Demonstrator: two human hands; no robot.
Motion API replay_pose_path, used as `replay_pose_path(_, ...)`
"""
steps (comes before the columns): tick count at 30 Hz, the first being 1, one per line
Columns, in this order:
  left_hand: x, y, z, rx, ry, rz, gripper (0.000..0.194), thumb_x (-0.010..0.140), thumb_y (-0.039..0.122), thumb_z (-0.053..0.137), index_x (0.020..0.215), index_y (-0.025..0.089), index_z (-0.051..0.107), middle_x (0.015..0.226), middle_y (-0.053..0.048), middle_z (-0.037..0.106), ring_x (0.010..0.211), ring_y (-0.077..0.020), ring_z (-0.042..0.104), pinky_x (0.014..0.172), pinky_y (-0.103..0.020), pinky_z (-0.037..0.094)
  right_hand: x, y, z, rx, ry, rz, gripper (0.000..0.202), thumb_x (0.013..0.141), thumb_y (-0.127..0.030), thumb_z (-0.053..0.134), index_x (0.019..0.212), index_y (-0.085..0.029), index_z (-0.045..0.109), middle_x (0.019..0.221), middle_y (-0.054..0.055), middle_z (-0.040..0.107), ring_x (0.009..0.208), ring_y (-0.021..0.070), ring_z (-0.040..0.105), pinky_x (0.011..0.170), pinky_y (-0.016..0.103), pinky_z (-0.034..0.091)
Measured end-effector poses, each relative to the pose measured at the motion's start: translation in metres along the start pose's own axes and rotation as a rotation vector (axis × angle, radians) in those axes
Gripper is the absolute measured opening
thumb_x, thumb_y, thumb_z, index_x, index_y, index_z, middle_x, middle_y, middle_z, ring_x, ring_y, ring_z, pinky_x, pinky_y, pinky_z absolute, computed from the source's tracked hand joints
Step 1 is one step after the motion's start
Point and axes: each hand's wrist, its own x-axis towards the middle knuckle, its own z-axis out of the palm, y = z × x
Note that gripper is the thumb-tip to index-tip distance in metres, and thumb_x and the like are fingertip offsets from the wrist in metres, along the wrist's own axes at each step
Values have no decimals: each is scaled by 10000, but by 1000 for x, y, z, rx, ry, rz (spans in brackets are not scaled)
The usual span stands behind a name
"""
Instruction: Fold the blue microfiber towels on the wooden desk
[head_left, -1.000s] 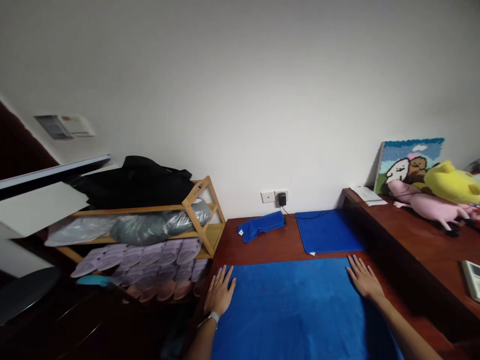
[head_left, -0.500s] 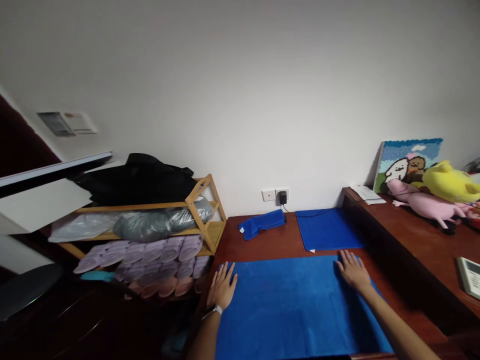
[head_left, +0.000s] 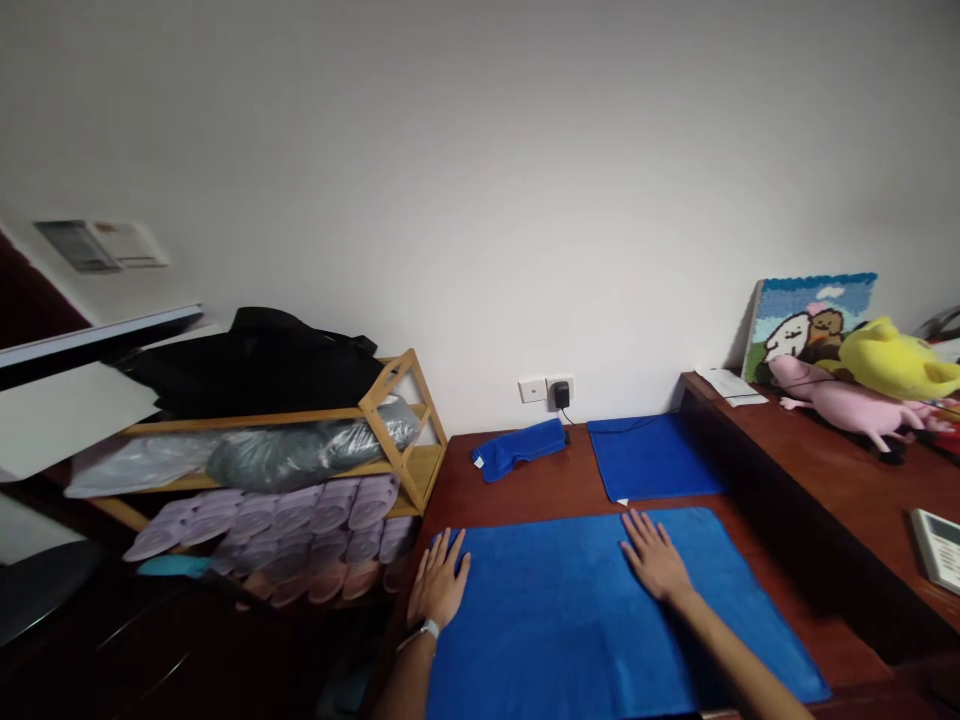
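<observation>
A large blue towel lies spread out on the reddish-brown wooden table. My left hand rests flat at the towel's far left corner, fingers stretched out, a watch on the wrist. On the right part of the towel, near its far edge, my right hand lies with fingers spread. Neither hand grips anything. Beyond the large towel are a folded blue towel and another blue towel laid flat, each with a small white tag.
To the left stands a wooden rack with a black bag on top and lilac slippers below. A black plug sits in the wall socket. On the raised right surface are plush toys, a picture and a calculator.
My right hand has moved left across the large towel, away from its far right corner. My left hand stays at the left corner. The view has shifted slightly.
</observation>
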Motion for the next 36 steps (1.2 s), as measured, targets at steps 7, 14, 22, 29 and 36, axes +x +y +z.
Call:
replay_pose_path(7, -1, 5, -7, 23, -24, -7, 570, 1055, 435, 381, 1588, 241, 432, 1691, -102, 376, 1557, -269, 347, 1275, -505, 269, -7, 140, -14, -122, -32, 312, 751, 1013, -524, 179, 1668, -156, 183, 1737, 65, 198, 1603, 255, 155, 1294, 476, 171)
replay_pose_path(14, -1, 8, -10, 46, -31, -5, 566, 1053, 427, 385, 1585, 242, 436, 1689, -95, 380, 1554, -257, 354, 1277, -494, 264, -10, 111, -26, -43, 129, 453, 759, 1017, -472, 128, 1628, -58, 303, 1691, 171, 317, 1576, 319, 256, 1274, 542, 203)
replay_pose_path(22, 1, 6, -7, 48, -22, 2, 568, 1053, 427, 376, 1582, 231, 443, 1687, -104, 382, 1555, -258, 352, 1278, -484, 263, -37, -80, 19, 98, 203, -97, 722, 1060, -578, 191, 1663, -182, 227, 1718, 54, 251, 1599, 257, 188, 1307, 491, 166)
replay_pose_path(29, 2, 4, -4, 46, -5, 5, 573, 1046, 433, 371, 1578, 238, 453, 1680, -92, 396, 1550, -256, 362, 1276, -486, 262, -51, -77, 28, 80, 77, -52, 790, 1040, -657, 206, 1647, -154, 263, 1707, 81, 248, 1592, 265, 209, 1307, 500, 158)
replay_pose_path(36, 4, 3, 1, 14, 22, 10, 581, 1035, 449, 374, 1565, 234, 475, 1669, -99, 419, 1547, -262, 369, 1272, -487, 273, -78, 91, 1, -61, 40, 293, 816, 1006, -609, 197, 1655, -117, 245, 1721, 104, 235, 1598, 282, 178, 1301, 514, 142)
